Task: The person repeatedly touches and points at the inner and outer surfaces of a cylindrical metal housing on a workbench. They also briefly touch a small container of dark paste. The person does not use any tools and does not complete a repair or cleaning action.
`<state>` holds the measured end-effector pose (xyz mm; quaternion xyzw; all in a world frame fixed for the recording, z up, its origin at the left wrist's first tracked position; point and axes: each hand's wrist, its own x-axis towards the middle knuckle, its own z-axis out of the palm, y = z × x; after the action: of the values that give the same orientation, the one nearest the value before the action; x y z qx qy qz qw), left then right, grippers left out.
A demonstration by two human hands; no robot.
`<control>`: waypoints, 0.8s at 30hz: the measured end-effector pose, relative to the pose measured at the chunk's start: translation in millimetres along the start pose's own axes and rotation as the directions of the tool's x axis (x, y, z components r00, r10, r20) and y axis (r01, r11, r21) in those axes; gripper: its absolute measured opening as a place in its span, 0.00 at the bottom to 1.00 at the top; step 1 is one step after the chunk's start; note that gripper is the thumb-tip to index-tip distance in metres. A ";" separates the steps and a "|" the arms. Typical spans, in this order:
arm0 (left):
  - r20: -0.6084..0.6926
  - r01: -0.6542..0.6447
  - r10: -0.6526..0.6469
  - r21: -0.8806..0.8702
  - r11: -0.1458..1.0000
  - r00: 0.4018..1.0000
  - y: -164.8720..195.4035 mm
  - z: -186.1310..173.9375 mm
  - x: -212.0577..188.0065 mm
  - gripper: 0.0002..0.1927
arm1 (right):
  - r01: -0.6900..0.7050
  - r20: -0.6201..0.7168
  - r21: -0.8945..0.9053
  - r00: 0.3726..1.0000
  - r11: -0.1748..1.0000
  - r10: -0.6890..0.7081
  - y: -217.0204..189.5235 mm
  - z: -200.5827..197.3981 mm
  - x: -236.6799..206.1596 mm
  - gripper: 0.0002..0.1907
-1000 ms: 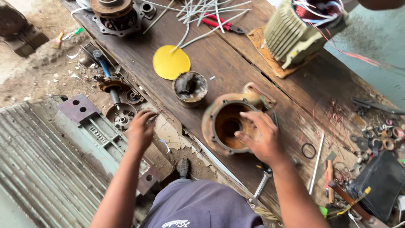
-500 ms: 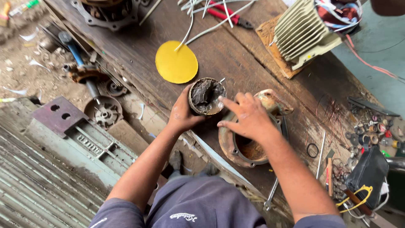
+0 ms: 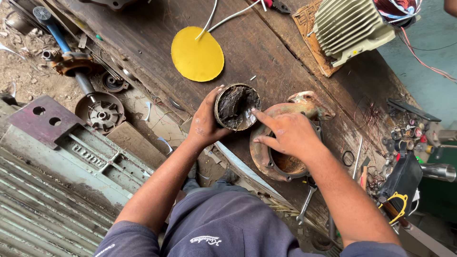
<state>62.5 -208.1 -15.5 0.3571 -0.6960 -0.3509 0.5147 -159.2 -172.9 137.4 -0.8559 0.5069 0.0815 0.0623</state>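
A grimy round metal cup is held just above the dark wooden table, fingers of the left hand clamped around its side. Its dirty inside is touched by the right hand, fingers spread apart, over a rusty pump housing. A yellow disc is seen beyond.

Grease tin left of pump housing, disc behind.

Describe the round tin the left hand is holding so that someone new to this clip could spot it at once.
On the dark wooden workbench, look just below the flat yellow disc. The left hand grips a small round tin beside the rusty ring-shaped housing. Unlike that hollow housing, it is packed with dark, greasy gunk.
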 end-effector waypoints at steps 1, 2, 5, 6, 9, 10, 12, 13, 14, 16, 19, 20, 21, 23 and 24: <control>-0.002 -0.003 0.003 0.005 1.000 1.000 -0.4 -0.1 -0.2 0.56 | -0.045 0.059 -0.001 0.997 0.999 0.045 -3.3 -0.7 -1.0 0.40; -0.003 -0.007 0.007 0.010 1.000 1.000 -0.7 -0.2 -0.5 0.56 | -0.091 0.117 -0.003 0.989 0.996 0.090 -6.8 -1.2 -1.9 0.40; -0.008 -0.020 0.020 0.007 1.000 1.000 -1.4 0.2 -0.7 0.56 | -0.134 0.154 0.013 0.979 0.991 0.131 -15.8 -0.1 -3.8 0.38; -0.010 -0.018 0.018 0.005 1.000 1.000 -1.6 0.5 -0.4 0.56 | -0.134 0.144 0.025 0.981 0.991 0.130 -18.3 1.0 -4.1 0.38; -0.010 -0.019 0.019 -0.003 1.000 1.000 -2.6 0.1 -0.2 0.56 | -0.162 0.171 0.001 0.972 0.987 0.160 -26.2 6.1 -5.0 0.40; -0.008 -0.022 0.022 -0.001 1.000 1.000 -3.1 -0.2 0.2 0.56 | -0.183 0.177 0.004 0.968 0.983 0.179 -28.7 7.9 -5.3 0.42; -0.006 -0.022 0.022 -0.002 1.000 1.000 -3.7 -0.5 0.4 0.56 | -0.223 0.194 0.010 0.957 0.975 0.217 -34.5 11.3 -6.2 0.45; -0.007 -0.021 0.021 -0.003 1.000 1.000 -4.0 -0.5 0.2 0.56 | -0.234 0.174 0.025 0.958 0.972 0.227 -38.0 13.2 -6.7 0.46; -0.009 -0.020 0.020 -0.005 1.000 1.000 -4.1 -0.5 0.1 0.56 | -0.245 0.153 0.038 0.959 0.969 0.237 -41.9 15.2 -7.3 0.47; -0.009 -0.025 0.025 0.007 1.000 1.000 -4.5 -0.8 0.3 0.56 | -0.269 0.125 0.110 0.959 0.957 0.255 -49.2 18.9 -9.3 0.48; -0.013 -0.019 0.019 0.004 1.000 1.000 -4.8 -1.4 0.2 0.55 | -0.357 0.171 0.319 0.933 0.878 0.317 -60.2 25.7 -12.5 0.48; -0.015 -0.016 0.016 -0.001 1.000 1.000 -4.8 -1.5 0.1 0.55 | -0.425 0.238 0.400 0.904 0.812 0.356 -63.0 27.7 -13.2 0.48; -0.013 -0.021 0.021 -0.001 1.000 1.000 -5.1 -1.5 0.6 0.55 | -0.491 0.306 0.472 0.870 0.732 0.386 -64.6 28.8 -13.5 0.49; -0.008 -0.031 0.031 0.003 1.000 0.999 -5.7 -1.8 1.4 0.56 | -0.438 0.311 0.768 0.893 0.467 0.325 -63.4 28.1 -11.8 0.47; -0.002 -0.024 0.024 0.002 1.000 1.000 -6.0 -2.3 1.4 0.56 | -0.390 0.304 0.870 0.906 0.301 0.295 -61.7 26.3 -10.5 0.46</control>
<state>65.3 -212.6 -19.4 0.3498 -0.7000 -0.3436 0.5192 -112.0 -129.4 115.2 -0.5437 0.6325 -0.1636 0.5269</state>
